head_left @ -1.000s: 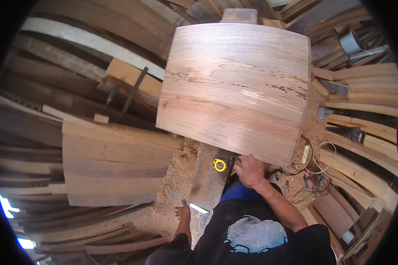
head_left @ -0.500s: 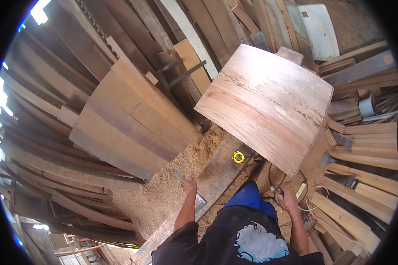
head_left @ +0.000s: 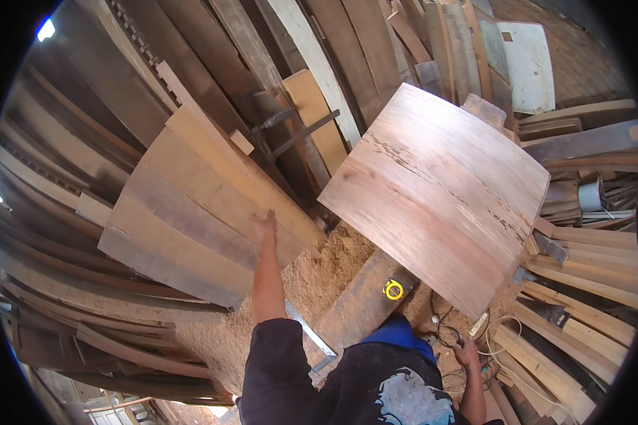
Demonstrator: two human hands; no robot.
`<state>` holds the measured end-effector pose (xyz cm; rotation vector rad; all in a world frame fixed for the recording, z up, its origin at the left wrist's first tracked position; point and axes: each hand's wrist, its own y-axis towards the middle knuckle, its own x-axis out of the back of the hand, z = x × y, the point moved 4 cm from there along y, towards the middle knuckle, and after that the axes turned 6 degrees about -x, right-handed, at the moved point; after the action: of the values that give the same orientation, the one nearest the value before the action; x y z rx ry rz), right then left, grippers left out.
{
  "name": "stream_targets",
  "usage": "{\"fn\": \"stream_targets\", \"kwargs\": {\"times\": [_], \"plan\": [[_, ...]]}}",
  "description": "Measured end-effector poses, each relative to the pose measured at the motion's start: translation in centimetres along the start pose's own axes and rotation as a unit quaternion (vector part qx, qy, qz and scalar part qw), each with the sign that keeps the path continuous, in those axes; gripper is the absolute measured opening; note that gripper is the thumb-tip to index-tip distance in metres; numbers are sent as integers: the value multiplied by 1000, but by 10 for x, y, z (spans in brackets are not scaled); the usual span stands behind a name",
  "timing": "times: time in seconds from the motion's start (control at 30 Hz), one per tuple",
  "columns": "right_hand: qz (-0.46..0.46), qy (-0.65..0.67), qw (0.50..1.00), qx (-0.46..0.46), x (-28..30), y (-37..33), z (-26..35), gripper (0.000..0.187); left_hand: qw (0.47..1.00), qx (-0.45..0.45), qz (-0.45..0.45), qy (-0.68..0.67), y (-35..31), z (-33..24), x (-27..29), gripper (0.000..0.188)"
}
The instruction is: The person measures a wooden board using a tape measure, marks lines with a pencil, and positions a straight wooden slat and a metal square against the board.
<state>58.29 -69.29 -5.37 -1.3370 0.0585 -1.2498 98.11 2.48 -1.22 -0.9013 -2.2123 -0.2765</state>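
Note:
My left hand [head_left: 265, 225] is stretched out over a panel of joined boards [head_left: 191, 191] that leans on the left. Its fingers are partly extended and hold nothing; whether they touch the wood I cannot tell. Low on the right, my right hand [head_left: 468, 353] is closed beside a dark cord [head_left: 441, 329], and what it grips is too small to make out. A metal try square [head_left: 310, 330] lies on the worn beam [head_left: 361, 297] in front of me. Farther along that beam sits a yellow tape measure [head_left: 393, 290]. A pale wide wooden panel [head_left: 432, 191] rests ahead, right of centre.
Sawdust [head_left: 319, 269] covers the ground between the panels. Many planks [head_left: 42, 234] lean along the left and back. A metal clamp [head_left: 298, 134] stands between the panels. Lumber pieces [head_left: 588, 262] are stacked at the right, with a pale cable [head_left: 500, 350] looping near my right hand.
My left hand has left the try square and moved forward and left to the joined-board panel. The right hand stays low by the cord. The view has shifted slightly.

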Motion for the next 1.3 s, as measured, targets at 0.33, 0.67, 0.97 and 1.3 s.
{"fn": "stream_targets", "kwargs": {"times": [0.33,0.67,0.97,1.3], "plan": [[-23,206,971,-121,32,5,30,17,985,162,21,-63,114,-16,-52,64],[87,110,971,-192,82,26,62,27,960,-280,-16,18,-4,-115,-71,36],[44,-4,999,24,109,43,148,36,848,-447,254,-128,-106,-395,-58,33],[54,332,937,97,94,-1,235,43,696,-163,636,-289,-269,-471,-223,41]]}}
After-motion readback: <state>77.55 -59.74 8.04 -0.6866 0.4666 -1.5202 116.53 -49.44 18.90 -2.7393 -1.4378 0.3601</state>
